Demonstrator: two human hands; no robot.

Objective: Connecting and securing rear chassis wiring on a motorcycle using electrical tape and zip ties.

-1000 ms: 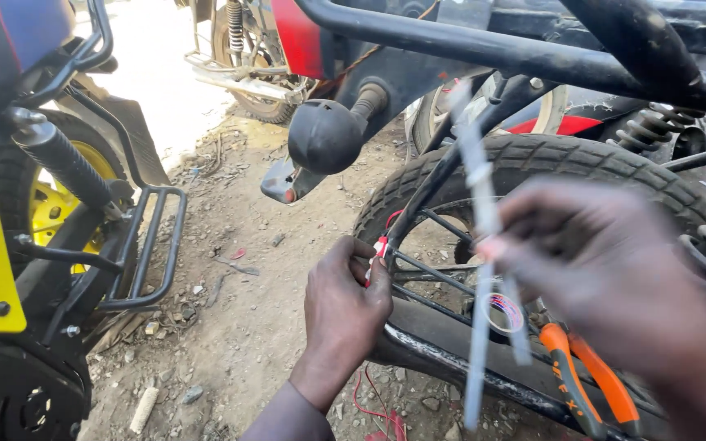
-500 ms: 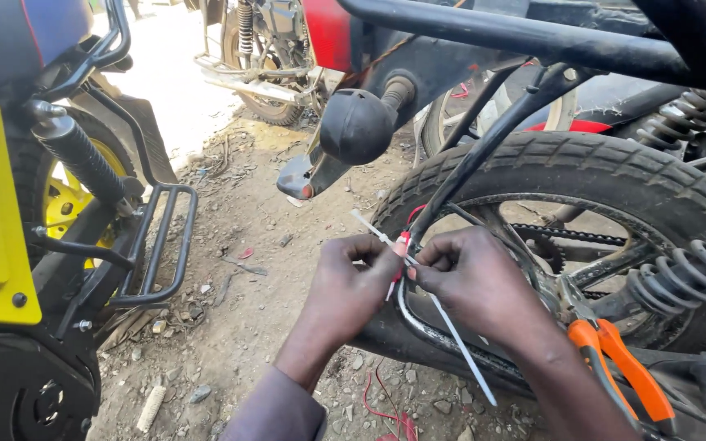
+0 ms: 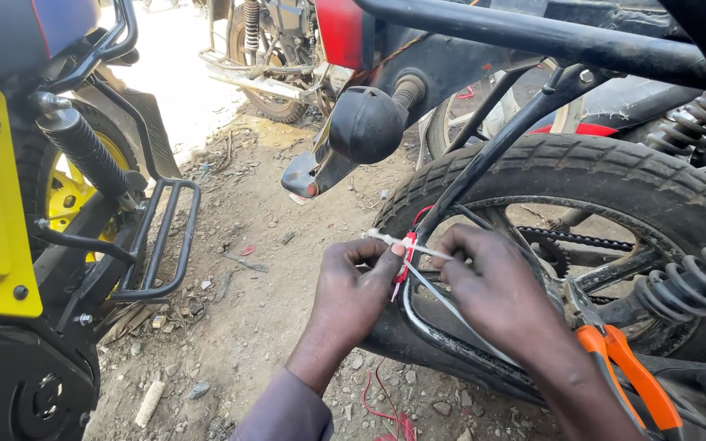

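Beside the black rear motorcycle tyre (image 3: 582,175), both hands work a thin white plastic cable tie (image 3: 418,251) at the curved black metal frame tube (image 3: 418,322). Left hand (image 3: 357,290) pinches the tie against the red wires (image 3: 406,261); right hand (image 3: 492,286) is clenched on its tail. Risk: over-tightening could crush the wires; a slipped grip could let the tie loosen; orange-handled pliers (image 3: 631,371) could snag a sleeve
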